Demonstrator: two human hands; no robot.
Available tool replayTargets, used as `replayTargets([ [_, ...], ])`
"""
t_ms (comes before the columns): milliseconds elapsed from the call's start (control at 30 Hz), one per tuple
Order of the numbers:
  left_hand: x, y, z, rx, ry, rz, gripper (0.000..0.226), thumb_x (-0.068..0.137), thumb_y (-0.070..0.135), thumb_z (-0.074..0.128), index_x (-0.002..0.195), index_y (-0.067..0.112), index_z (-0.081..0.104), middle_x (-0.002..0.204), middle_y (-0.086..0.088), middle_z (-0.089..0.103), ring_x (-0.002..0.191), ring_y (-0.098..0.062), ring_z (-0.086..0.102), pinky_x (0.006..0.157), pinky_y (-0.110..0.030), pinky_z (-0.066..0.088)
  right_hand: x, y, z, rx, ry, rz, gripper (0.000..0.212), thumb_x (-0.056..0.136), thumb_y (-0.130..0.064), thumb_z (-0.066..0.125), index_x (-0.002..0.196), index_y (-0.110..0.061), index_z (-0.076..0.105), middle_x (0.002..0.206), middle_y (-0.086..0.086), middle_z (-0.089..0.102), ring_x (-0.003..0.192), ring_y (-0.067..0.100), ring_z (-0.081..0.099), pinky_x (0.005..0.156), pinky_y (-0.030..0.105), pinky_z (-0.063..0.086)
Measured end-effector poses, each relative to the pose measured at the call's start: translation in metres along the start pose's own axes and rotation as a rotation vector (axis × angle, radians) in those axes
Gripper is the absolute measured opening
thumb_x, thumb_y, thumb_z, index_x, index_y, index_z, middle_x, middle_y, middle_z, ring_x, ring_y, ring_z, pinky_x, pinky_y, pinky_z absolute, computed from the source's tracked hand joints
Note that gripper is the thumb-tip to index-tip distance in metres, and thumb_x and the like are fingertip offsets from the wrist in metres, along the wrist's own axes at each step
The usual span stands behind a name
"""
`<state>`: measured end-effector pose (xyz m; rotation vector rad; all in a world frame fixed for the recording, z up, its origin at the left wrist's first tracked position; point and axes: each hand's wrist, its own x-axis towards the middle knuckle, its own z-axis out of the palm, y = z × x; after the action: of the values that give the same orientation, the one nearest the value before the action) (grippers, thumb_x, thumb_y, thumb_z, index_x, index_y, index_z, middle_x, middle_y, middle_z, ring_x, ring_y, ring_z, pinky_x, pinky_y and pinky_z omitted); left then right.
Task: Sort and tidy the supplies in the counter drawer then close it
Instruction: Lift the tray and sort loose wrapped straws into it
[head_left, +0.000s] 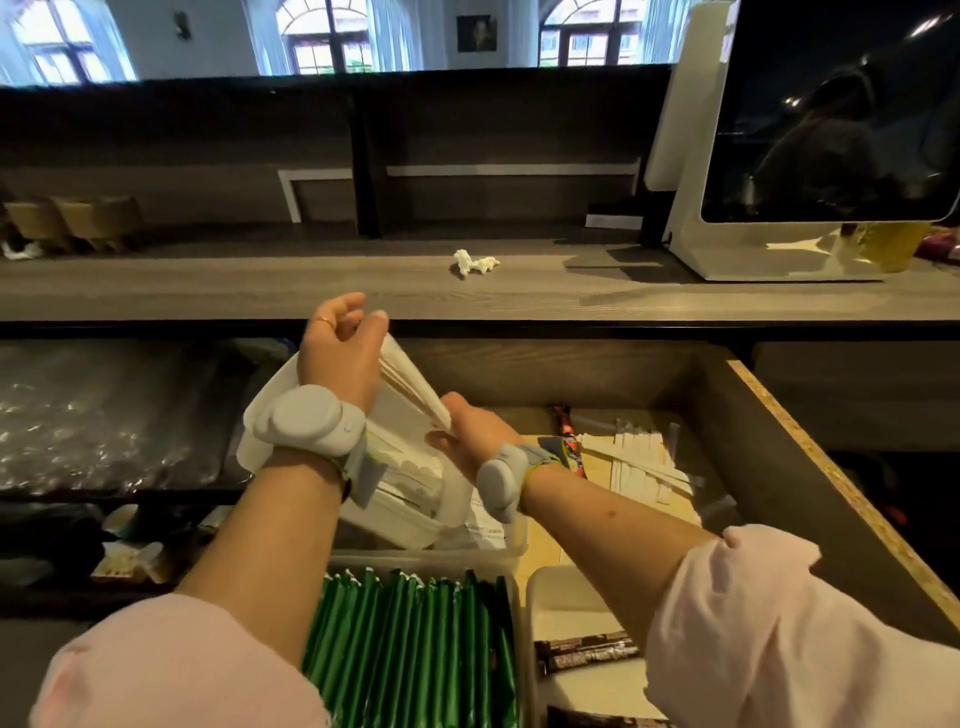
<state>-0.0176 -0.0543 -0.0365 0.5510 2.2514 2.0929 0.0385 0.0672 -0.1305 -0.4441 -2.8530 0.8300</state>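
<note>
The counter drawer (810, 462) stands pulled out below the countertop. Both hands hold one bundle of white paper sticks (410, 382) above it. My left hand (340, 345) grips the bundle's upper end and my right hand (470, 434) grips its lower end. Beneath them a clear plastic tub (415, 525) holds more white sticks. More white sticks (639, 462) lie loose on the drawer floor to the right. A tub of green sachets (415, 644) sits at the drawer's front. Dark brown sachets (587, 652) lie in a white tray at front right.
A crumpled white tissue (475, 262) lies on the wooden countertop (260, 288). A white-framed screen (810, 130) stands at the right of the counter. Shelves (104, 415) with plastic-wrapped goods are to the drawer's left. A red-and-dark sachet (569, 436) lies near my right wrist.
</note>
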Motion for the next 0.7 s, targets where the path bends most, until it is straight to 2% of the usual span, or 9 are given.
replayTargets([
  [67, 0.002, -0.007, -0.002, 0.037, -0.027, -0.012, 0.031, 0.094, 0.02, 0.054, 0.125, 0.02, 0.056, 0.105, 0.007, 0.057, 0.085, -0.004, 0.055, 0.063, -0.012, 0.038, 0.008, -0.008, 0.01, 0.027, -0.013, 0.014, 0.036, 0.096, -0.033, 0.048, 0.121, -0.007, 0.042, 0.111, 0.02, 0.061, 0.096, 0.037, 0.058, 0.081, 0.04, 0.046],
  [133, 0.001, -0.013, 0.0, 0.085, 0.012, -0.019, 0.029, 0.093, 0.018, 0.054, 0.122, 0.02, 0.058, 0.111, 0.004, 0.057, 0.094, -0.012, 0.054, 0.071, -0.017, 0.041, 0.017, -0.011, 0.018, 0.013, -0.021, 0.016, 0.033, 0.096, -0.03, 0.049, 0.119, -0.007, 0.044, 0.11, 0.018, 0.06, 0.091, 0.033, 0.057, 0.076, 0.036, 0.043],
  [200, 0.0, -0.015, 0.001, 0.141, 0.049, 0.004, 0.029, 0.093, 0.017, 0.053, 0.12, 0.023, 0.058, 0.114, 0.007, 0.053, 0.097, -0.011, 0.05, 0.075, -0.022, 0.04, 0.027, -0.009, 0.026, -0.02, -0.033, -0.016, 0.031, 0.093, -0.029, 0.053, 0.116, -0.01, 0.045, 0.109, 0.014, 0.06, 0.092, 0.03, 0.056, 0.075, 0.034, 0.041],
  [300, -0.001, -0.019, 0.007, 0.126, -0.011, 0.025, 0.027, 0.093, 0.016, 0.053, 0.117, 0.025, 0.058, 0.118, 0.006, 0.055, 0.101, -0.01, 0.05, 0.077, -0.022, 0.039, 0.037, -0.006, 0.03, -0.053, -0.054, -0.045, 0.051, 0.087, -0.035, 0.059, 0.129, -0.009, 0.042, 0.128, 0.016, 0.051, 0.112, 0.035, 0.052, 0.092, 0.043, 0.046],
  [367, -0.003, -0.024, 0.011, 0.129, -0.049, -0.001, 0.026, 0.093, 0.014, 0.053, 0.117, 0.023, 0.059, 0.12, 0.003, 0.058, 0.101, -0.011, 0.052, 0.074, -0.018, 0.039, 0.042, -0.002, 0.036, -0.129, -0.071, -0.023, 0.057, 0.087, -0.036, 0.06, 0.134, -0.012, 0.04, 0.136, 0.015, 0.046, 0.118, 0.035, 0.049, 0.099, 0.045, 0.045],
  [500, -0.01, -0.034, 0.019, 0.13, -0.074, -0.086, 0.025, 0.093, 0.012, 0.052, 0.115, 0.018, 0.062, 0.114, -0.002, 0.06, 0.095, -0.014, 0.052, 0.079, -0.024, 0.039, 0.038, 0.007, 0.031, -0.14, -0.069, -0.033, 0.062, 0.085, -0.038, 0.061, 0.14, -0.026, 0.036, 0.131, 0.008, 0.047, 0.118, 0.032, 0.052, 0.095, 0.039, 0.046],
  [567, -0.016, -0.035, 0.026, 0.137, -0.101, -0.085, 0.024, 0.092, 0.012, 0.053, 0.114, 0.018, 0.062, 0.11, -0.002, 0.061, 0.093, -0.014, 0.053, 0.079, -0.024, 0.039, 0.03, 0.02, 0.006, -0.047, 0.038, -0.01, 0.05, 0.088, -0.035, 0.058, 0.136, -0.027, 0.045, 0.122, 0.007, 0.056, 0.111, 0.027, 0.057, 0.092, 0.034, 0.046],
  [633, -0.026, -0.036, 0.035, 0.138, -0.173, -0.079, 0.023, 0.092, 0.013, 0.053, 0.113, 0.018, 0.062, 0.106, 0.0, 0.061, 0.092, -0.013, 0.054, 0.078, -0.024, 0.039, 0.016, 0.048, -0.023, 0.007, 0.174, 0.133, 0.04, 0.091, -0.031, 0.056, 0.13, -0.024, 0.053, 0.119, 0.005, 0.063, 0.11, 0.024, 0.06, 0.094, 0.032, 0.048],
  [700, -0.035, -0.039, 0.044, 0.151, -0.264, -0.069, 0.022, 0.093, 0.014, 0.053, 0.113, 0.019, 0.061, 0.104, 0.002, 0.06, 0.093, -0.012, 0.055, 0.078, -0.022, 0.04, 0.003, 0.088, -0.041, -0.059, 0.224, 0.374, 0.038, 0.091, -0.032, 0.054, 0.127, -0.019, 0.055, 0.121, 0.009, 0.064, 0.113, 0.029, 0.059, 0.096, 0.035, 0.049],
])
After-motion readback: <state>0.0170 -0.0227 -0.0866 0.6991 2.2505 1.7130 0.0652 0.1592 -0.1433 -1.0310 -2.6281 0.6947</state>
